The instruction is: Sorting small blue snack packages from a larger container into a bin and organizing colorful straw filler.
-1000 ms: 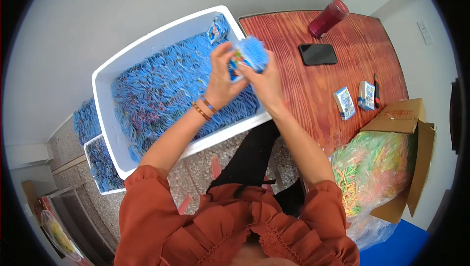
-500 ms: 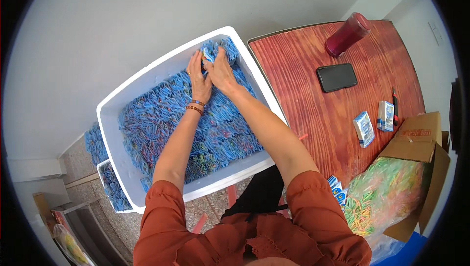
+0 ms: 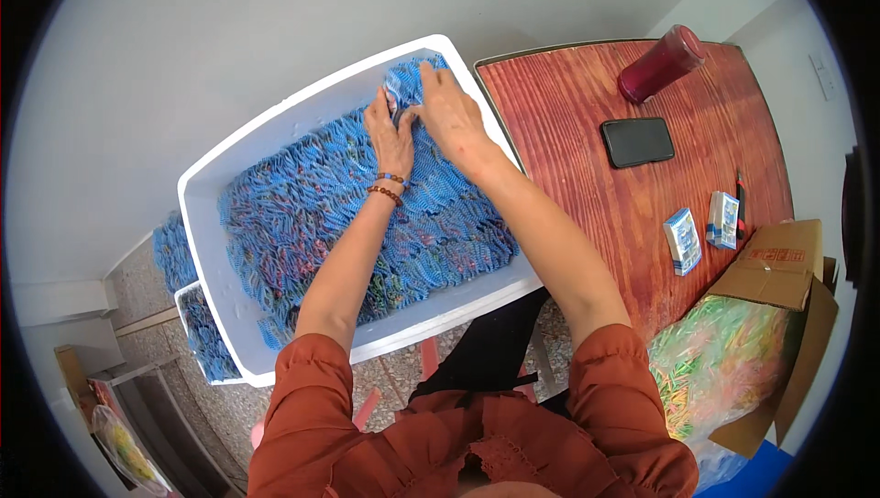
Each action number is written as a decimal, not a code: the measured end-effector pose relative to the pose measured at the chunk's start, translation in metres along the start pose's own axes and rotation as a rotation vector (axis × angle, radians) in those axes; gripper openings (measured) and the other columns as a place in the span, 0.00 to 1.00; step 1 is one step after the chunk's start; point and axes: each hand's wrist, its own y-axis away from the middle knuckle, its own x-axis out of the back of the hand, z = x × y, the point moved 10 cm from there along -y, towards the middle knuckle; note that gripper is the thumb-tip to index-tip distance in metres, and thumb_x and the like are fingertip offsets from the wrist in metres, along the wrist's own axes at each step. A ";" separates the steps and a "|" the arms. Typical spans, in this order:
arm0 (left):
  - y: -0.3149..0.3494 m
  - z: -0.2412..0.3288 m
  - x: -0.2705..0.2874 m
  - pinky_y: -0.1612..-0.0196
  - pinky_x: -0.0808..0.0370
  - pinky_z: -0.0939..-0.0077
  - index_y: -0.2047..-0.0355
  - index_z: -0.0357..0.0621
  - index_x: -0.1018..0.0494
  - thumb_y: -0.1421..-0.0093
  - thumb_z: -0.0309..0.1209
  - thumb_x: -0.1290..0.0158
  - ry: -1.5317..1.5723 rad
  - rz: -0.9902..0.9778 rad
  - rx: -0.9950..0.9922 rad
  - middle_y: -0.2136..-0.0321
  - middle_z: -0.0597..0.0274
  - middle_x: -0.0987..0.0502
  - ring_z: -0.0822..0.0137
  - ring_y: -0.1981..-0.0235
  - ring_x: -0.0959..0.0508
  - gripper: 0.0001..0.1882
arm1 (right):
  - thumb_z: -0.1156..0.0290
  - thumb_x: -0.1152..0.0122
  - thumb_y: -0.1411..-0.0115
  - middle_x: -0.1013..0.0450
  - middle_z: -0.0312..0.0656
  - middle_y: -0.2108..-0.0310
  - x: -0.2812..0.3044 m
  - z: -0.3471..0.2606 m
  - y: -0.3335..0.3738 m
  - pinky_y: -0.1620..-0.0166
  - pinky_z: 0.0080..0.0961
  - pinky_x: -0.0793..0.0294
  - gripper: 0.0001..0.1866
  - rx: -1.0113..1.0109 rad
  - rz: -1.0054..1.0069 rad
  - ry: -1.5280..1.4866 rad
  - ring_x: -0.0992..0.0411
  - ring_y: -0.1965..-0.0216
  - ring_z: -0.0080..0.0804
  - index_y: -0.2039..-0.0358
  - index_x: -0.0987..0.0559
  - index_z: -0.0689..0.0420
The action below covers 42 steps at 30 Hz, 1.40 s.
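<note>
My left hand [image 3: 390,138], fingers together, flanked blue packets [image 3: 406,79], probably bracing them; whether my right hand [image 3: 453,122] pinched, I couldn't tell.

Top centre: left hand [image 3: 392,140] and right hand [image 3: 451,117] at blue packets [image 3: 298,209] packed in white foam box [image 3: 412,337]. Upper right: dark red bottle [image 3: 662,64], black smartphone [image 3: 637,142] on wood-grain table [image 3: 568,159]. Lower right: open cardboard box [image 3: 770,264], clear plastic bag [image 3: 720,351] with multicoloured sticks.

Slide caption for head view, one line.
Left hand and right hand among blue pieces in a white bin beside a wooden table.
</note>
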 end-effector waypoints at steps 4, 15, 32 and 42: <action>0.005 0.005 0.006 0.44 0.35 0.61 0.37 0.30 0.46 0.44 0.30 0.41 -0.006 -0.051 0.037 0.51 0.42 0.32 0.48 0.48 0.33 0.38 | 0.76 0.43 0.46 0.29 0.52 0.61 -0.005 0.017 0.031 0.59 0.44 0.24 0.13 0.057 -0.140 0.019 0.26 0.59 0.54 0.59 0.25 0.61; -0.004 -0.011 0.006 0.51 0.26 0.67 0.46 0.36 0.32 0.41 0.25 0.45 -0.122 -0.098 0.013 0.51 0.49 0.27 0.55 0.53 0.24 0.22 | 0.79 0.48 0.47 0.24 0.56 0.64 -0.074 0.022 -0.005 0.56 0.42 0.24 0.10 0.219 -0.364 0.109 0.23 0.61 0.50 0.65 0.20 0.63; 0.002 -0.009 0.005 0.54 0.28 0.63 0.56 0.35 0.27 0.45 0.26 0.42 -0.214 -0.117 -0.112 0.60 0.48 0.25 0.50 0.59 0.25 0.16 | 0.74 0.50 0.41 0.26 0.51 0.58 -0.049 0.016 0.039 0.52 0.46 0.29 0.12 0.159 -0.331 -0.056 0.29 0.52 0.50 0.57 0.24 0.59; -0.011 -0.005 0.025 0.47 0.32 0.61 0.47 0.29 0.34 0.45 0.35 0.38 -0.330 -0.077 -0.413 0.54 0.44 0.28 0.50 0.51 0.28 0.31 | 0.70 0.44 0.38 0.24 0.43 0.63 0.242 0.099 0.262 0.57 0.29 0.27 0.12 -0.181 0.041 -0.253 0.25 0.61 0.35 0.56 0.23 0.62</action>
